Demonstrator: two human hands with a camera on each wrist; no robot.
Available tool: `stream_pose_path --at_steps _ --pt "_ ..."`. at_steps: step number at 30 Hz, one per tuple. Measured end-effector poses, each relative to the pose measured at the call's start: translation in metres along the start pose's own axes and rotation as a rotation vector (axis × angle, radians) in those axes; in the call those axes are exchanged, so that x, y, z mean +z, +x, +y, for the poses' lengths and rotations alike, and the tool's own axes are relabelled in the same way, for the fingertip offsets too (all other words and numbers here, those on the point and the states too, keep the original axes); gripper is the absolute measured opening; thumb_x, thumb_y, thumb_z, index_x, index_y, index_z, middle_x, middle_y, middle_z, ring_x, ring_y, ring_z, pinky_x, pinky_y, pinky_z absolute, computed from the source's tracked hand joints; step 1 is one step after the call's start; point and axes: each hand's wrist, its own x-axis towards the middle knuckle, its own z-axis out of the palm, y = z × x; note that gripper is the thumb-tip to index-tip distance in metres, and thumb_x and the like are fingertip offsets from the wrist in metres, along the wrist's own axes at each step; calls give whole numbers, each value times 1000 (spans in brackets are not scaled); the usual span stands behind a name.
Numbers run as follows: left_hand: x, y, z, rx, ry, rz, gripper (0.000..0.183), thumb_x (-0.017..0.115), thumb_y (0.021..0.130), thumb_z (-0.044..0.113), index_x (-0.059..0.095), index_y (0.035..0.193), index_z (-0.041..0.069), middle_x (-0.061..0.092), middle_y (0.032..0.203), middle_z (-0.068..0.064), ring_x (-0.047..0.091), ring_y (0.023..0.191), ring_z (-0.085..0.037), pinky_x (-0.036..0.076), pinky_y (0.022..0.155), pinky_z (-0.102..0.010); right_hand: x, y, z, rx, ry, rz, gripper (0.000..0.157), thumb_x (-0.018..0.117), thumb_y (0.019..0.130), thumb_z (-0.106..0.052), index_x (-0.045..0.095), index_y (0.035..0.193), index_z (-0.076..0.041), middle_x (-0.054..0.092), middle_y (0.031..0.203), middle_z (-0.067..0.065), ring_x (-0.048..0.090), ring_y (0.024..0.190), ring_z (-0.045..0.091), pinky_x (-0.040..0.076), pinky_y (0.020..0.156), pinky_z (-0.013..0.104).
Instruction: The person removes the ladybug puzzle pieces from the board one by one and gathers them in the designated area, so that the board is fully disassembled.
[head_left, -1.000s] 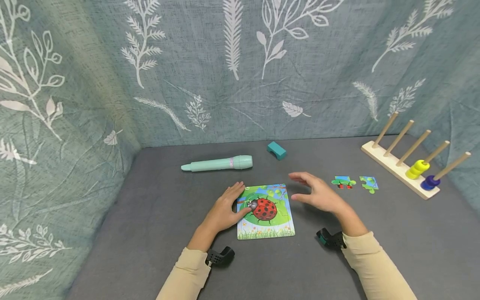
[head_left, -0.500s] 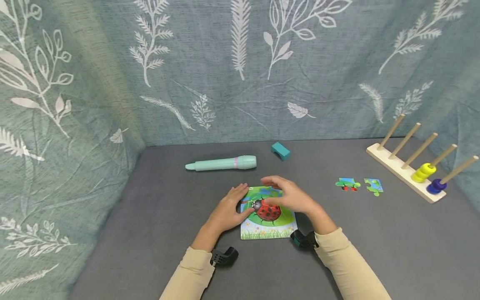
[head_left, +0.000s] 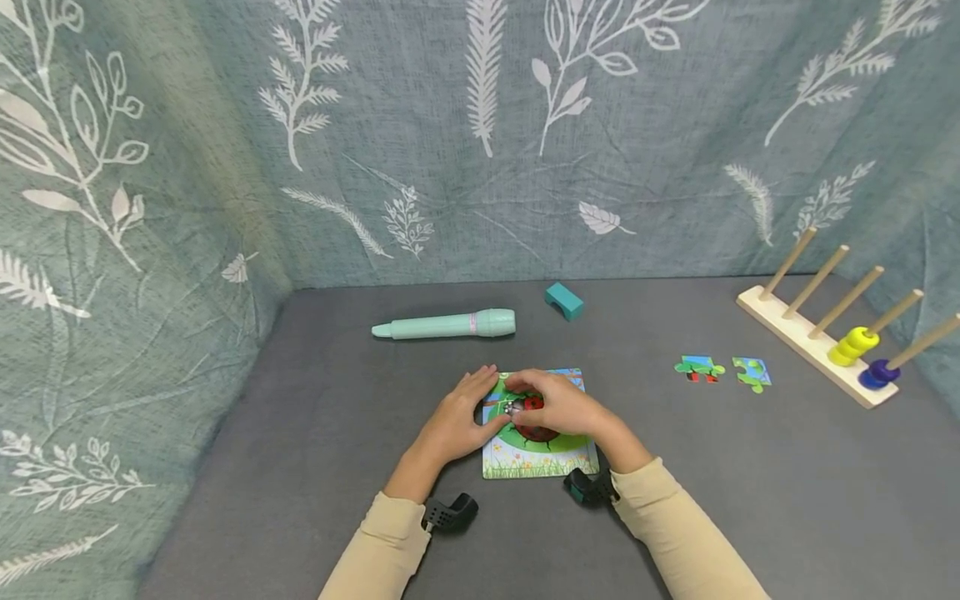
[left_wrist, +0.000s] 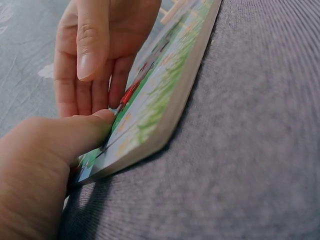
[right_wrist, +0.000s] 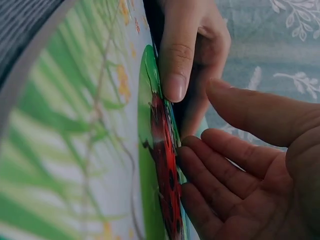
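A ladybug puzzle [head_left: 538, 461] lies flat on the grey worktop [head_left: 315, 467]. The left hand [head_left: 452, 423], relaxed and ungripping, rests its thumb on the puzzle's left side; the right hand [head_left: 564, 406], loose-fingered and holding nothing, is over its middle.

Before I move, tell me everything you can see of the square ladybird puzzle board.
The square, glossy-looking ladybird puzzle board lies flat on the dark grey cloth-like surface. It has pale edges and rounded corners; its picture shows a black-spotted red ladybird on green, with printed grass nearest the person. The left hand lies at its left edge, thumb over the top; the right hand covers part, contact unclear.
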Motion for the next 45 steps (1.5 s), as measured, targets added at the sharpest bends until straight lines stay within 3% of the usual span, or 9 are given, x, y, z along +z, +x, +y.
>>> stream_pose_path --at_steps 9,20,28,29,35,39,45 --pt "-3 2 2 -38 1 -32 66 69 87 33 45 140 1 41 148 -14 34 140 -27 25 119 -43 0 -1 -7 -7 -66 18 49 69 88 -16 52 130 2 59 127 15 57 117 28 49 99 42" --pt "-4 2 1 -31 2 -24 68 69 87 33 45 140 -1 41 147 -16 35 139 -28 27 118 -45 5 2 -7 65 -27 91 55 70 85 -9 47 134 4 48 131 20 61 110 26 53 93 38" --pt "-4 4 2 -53 14 -30 72 69 87 34 41 143 -1 39 148 -16 33 140 -31 28 117 -46 10 6 -10 106 -117 146 53 70 85 -8 50 133 1 50 128 17 60 106 25 54 87 40" --pt "-5 4 2 -50 16 -29 72 69 87 34 41 142 -1 39 148 -17 33 140 -32 29 117 -47 11 7 -10 107 -136 156 52 70 85 -8 50 133 1 51 127 17 59 107 26 52 92 42" --pt "-5 4 3 -56 15 -34 72 69 87 35 40 143 -1 39 149 -16 32 140 -32 29 116 -48 15 8 -10 94 -214 204 50 71 85 -8 54 131 -2 52 126 14 46 111 29 49 91 45" --pt "-5 4 3 -68 10 -33 73 69 86 36 40 143 0 38 149 -16 31 140 -31 27 117 -48 17 8 -8 80 -205 221 47 69 85 -6 56 131 -4 50 125 13 43 110 29 48 85 42" --pt "-3 4 2 -80 21 -22 74 69 86 37 41 142 -1 39 148 -17 32 140 -30 27 117 -48 20 8 -4 55 -158 246 46 68 85 -3 56 130 -4 47 122 13 47 109 29 48 88 42"
